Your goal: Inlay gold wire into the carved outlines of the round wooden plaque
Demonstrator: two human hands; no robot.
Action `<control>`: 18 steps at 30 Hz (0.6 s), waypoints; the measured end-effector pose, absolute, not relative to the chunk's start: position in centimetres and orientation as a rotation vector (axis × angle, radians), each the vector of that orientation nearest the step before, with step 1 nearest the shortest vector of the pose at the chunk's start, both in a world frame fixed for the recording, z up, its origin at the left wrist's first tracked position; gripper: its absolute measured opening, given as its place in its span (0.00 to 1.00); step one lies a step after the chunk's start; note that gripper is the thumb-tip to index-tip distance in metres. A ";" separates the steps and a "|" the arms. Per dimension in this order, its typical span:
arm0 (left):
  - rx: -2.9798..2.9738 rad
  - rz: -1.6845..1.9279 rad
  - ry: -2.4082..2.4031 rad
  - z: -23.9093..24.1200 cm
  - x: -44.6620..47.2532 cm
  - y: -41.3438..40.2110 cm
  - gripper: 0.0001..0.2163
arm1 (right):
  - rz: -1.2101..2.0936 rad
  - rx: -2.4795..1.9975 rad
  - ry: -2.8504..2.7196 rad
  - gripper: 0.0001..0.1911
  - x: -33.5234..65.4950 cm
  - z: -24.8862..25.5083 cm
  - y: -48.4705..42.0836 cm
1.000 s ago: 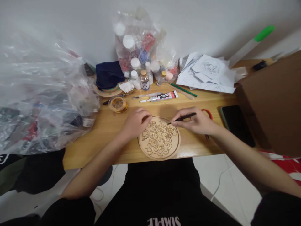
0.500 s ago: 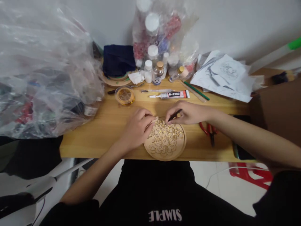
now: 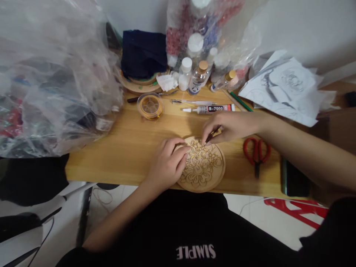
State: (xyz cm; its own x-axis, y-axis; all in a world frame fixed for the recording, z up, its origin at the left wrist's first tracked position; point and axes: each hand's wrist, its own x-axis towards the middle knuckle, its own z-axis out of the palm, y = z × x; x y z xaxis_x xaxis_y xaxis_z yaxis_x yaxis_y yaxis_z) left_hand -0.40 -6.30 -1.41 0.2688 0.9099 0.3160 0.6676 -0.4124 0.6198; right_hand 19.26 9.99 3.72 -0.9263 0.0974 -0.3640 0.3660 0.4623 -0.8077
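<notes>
A round wooden board (image 3: 204, 185) lies at the table's front edge, with a flower pattern (image 3: 198, 167) outlined in gold wire on its face. My left hand (image 3: 168, 161) is closed over the board's upper left edge, fingertips pressing on it; what lies under them is hidden. In my right hand (image 3: 222, 128) is a pair of dark thin tweezers (image 3: 213, 134), pinched between thumb and fingers. Their tip meets the pattern near the board's top. Red-handled pliers or snips (image 3: 257, 155) lie to the right of the board.
A glue tube (image 3: 217, 108), a spool of gold wire (image 3: 150, 106) and green pencil (image 3: 241, 102) lie beyond my hands. Small bottles (image 3: 198, 79) stand behind. Plastic bags (image 3: 55, 85) bulge at left; drawn papers (image 3: 286, 85) and a phone (image 3: 294, 178) are at right.
My view has shifted, so the table things sit differently and the red-handled tool shows fully. My left thumb and index finger have parted slightly. The tweezers stay at the board's top.
</notes>
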 end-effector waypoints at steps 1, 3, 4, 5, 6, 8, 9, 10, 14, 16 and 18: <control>2.176 0.906 1.430 -1.4 -0.4 -6.4 0.08 | -1.468 0.424 2.455 0.08 19.4 4.0 10.0; 2.166 0.882 1.421 -1.4 -0.5 -6.4 0.09 | -1.510 0.580 2.495 0.07 20.1 4.9 9.6; 2.160 0.878 1.418 -1.4 -0.5 -6.4 0.09 | -1.533 0.710 2.524 0.07 20.5 5.5 9.1; 2.153 0.885 1.415 -1.5 -0.5 -6.4 0.09 | -1.548 0.883 2.559 0.07 21.0 6.0 8.3; 2.147 0.899 1.411 -1.5 -0.4 -6.4 0.09 | -1.566 1.074 2.586 0.07 21.4 6.4 7.3; 2.134 0.941 1.411 -1.6 -0.4 -6.3 0.09 | -1.586 1.520 2.643 0.06 22.0 6.7 4.6; 2.127 0.957 1.415 -1.7 -0.4 -6.3 0.09 | -1.568 1.790 2.633 0.05 22.2 6.4 3.0; 2.122 0.969 1.420 -1.7 -0.4 -6.3 0.09 | -1.546 2.066 2.615 0.05 22.1 5.9 1.4; 2.134 0.984 1.433 -2.1 -0.3 -6.3 0.09 | -1.586 2.650 2.535 0.04 21.1 2.7 -3.6; 2.144 0.986 1.434 -2.1 -0.3 -6.3 0.08 | -1.574 2.629 2.585 0.04 20.4 1.6 -4.8; 2.142 0.982 1.435 -2.2 -0.3 -6.3 0.08 | -1.555 2.551 2.629 0.04 19.9 1.1 -5.2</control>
State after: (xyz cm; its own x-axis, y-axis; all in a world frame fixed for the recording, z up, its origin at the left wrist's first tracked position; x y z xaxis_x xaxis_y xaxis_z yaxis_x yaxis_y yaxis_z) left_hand -0.33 -6.32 -2.19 0.2340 0.9114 0.3385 0.6457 -0.4060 0.6468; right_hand 19.92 -5.19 1.07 0.0170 0.9972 0.0731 0.4161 0.0594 -0.9074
